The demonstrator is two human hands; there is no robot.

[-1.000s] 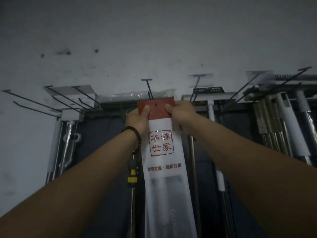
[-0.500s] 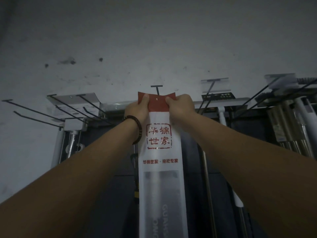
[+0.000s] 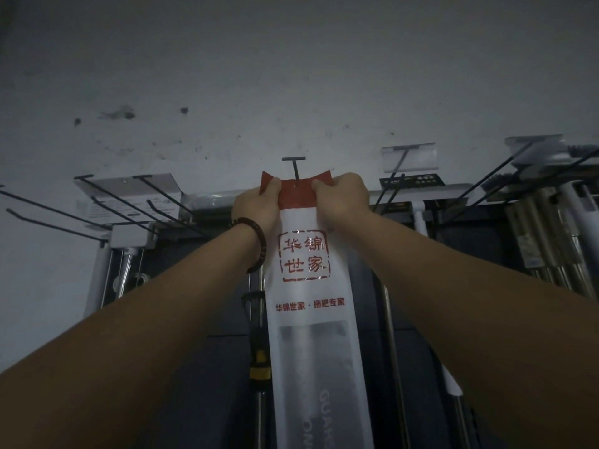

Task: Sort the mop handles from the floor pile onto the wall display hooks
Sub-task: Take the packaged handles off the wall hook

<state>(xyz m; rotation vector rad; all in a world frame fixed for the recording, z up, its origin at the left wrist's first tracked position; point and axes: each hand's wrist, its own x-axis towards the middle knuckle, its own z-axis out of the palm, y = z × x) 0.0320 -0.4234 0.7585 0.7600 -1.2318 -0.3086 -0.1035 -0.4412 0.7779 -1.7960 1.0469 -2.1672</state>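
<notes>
Hooks [image 3: 107, 205] of thin black wire jut from the pale, scuffed wall at far left, bare along their length, with a white price tag holder [image 3: 129, 186] above them and a few metal poles [image 3: 124, 270] hanging underneath. Next comes the person's left hand [image 3: 259, 205], a dark beaded bracelet [image 3: 256, 244] on its wrist, fingers pinched shut on the left edge of a red header card [image 3: 296, 194]. That card tops a long white plastic sleeve, the packaged mop handle [image 3: 311, 319], printed with red Chinese characters and hanging straight down between both forearms. A black T-tipped display hook [image 3: 294, 166] sticks out just above the card's middle, and its shaft meets the small hole in the card; whether it passes through cannot be told. The right hand [image 3: 340, 199] grips the card's right edge, fingers closed around it. Behind the sleeve hang a dark pole with a yellow band [image 3: 259, 371] and a bare metal rod [image 3: 393, 351]. Farther right, more wire hooks [image 3: 505, 176] carry a crowded bundle of silver and white mop handles [image 3: 551, 234].
</notes>
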